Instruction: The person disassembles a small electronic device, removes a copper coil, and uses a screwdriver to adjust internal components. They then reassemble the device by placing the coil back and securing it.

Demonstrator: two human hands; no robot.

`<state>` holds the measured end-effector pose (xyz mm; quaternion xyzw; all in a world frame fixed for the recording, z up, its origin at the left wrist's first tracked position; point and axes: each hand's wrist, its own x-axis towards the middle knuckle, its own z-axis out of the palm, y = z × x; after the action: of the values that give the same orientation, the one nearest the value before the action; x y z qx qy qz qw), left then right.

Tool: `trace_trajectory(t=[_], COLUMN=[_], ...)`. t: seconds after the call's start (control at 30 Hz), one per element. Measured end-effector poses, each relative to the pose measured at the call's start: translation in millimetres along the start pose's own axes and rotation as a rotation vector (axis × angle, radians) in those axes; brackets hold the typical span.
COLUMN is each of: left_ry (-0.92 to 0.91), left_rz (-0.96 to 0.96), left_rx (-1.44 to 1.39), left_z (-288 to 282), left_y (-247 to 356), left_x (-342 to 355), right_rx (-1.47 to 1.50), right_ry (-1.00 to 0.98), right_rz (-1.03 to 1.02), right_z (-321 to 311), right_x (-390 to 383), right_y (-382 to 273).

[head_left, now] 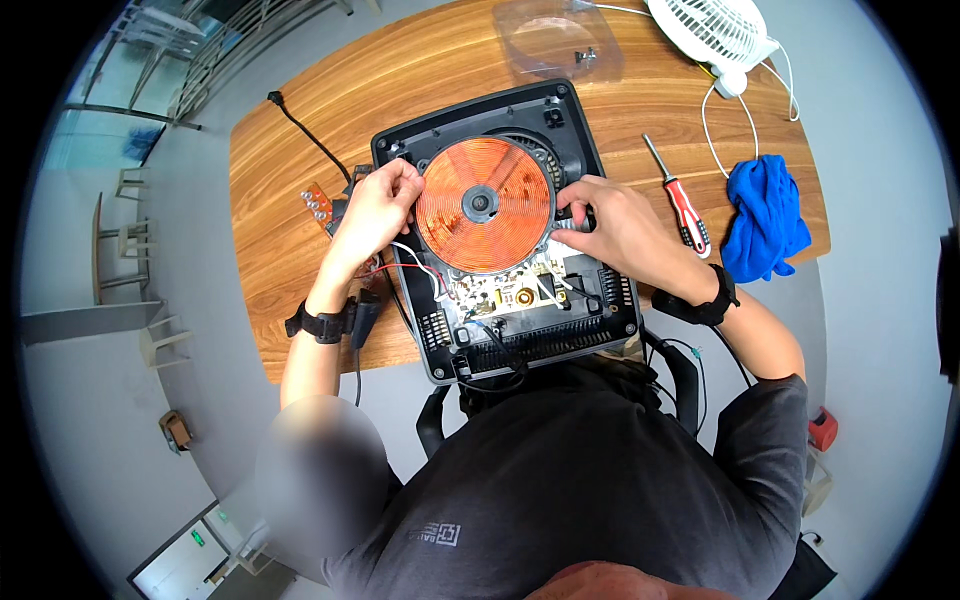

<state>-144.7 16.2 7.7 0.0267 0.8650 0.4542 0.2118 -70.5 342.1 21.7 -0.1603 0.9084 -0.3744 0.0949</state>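
Note:
An induction cooker's black housing (400, 140) lies opened in front of me, its inside facing up. A round copper heating coil (450, 215) with a dark centre sits over it. My left hand (385, 205) pinches the coil's left edge, thumb and fingers together. At the right edge, my right hand (620, 225) grips the coil's rim with its index finger and thumb; the other fingers are partly hidden. Below the coil shows a pale circuit board (510, 297) with wires. Part of a black fan grille (545, 150) shows behind the coil.
A red-handled screwdriver (685, 210) and a blue cloth (762, 220) lie on the right. At the far right stands a white fan (715, 30), beside a clear plastic tray (550, 40). An orange piece with several screws (317, 202) and a black plug cord (305, 130) are on the left.

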Motion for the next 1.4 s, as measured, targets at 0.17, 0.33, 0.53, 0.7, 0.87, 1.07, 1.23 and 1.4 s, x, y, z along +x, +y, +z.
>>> trace_trajectory(t=[0.17,0.33,0.53,0.7,0.87,1.07,1.23,1.4], left_ry=[-0.004,0.012,0.028,0.026,0.010,-0.133,-0.219,-0.336], left_rz=[-0.016,-0.062,-0.109,-0.122,-0.126,-0.045,-0.115,-0.144], left_rx=[0.023,0.017,-0.037,-0.054,-0.163,-0.343,-0.251,-0.191], left_z=[3,4,5,7,3,-22,-21,-12], left_y=[-2,5,1,-2,1,-9,-12,-9], left_x=[4,-3,-11,-10,-9,-16,-33,-45], right_rx=[-0.031,-0.034,-0.052,-0.114,-0.111,0.043,0.044,0.006], right_ry=[0.025,0.020,0.031,0.001,-0.047,-0.079,-0.089,-0.143], right_rz=[-0.039,-0.046,-0.085,-0.101,-0.063,-0.049,-0.139,-0.098], right_z=[0,-1,0,-4,-8,-4,-1,-8], right_x=[1,3,6,14,20,7,-1,-18], right_y=[9,8,13,16,16,4,2,-3])
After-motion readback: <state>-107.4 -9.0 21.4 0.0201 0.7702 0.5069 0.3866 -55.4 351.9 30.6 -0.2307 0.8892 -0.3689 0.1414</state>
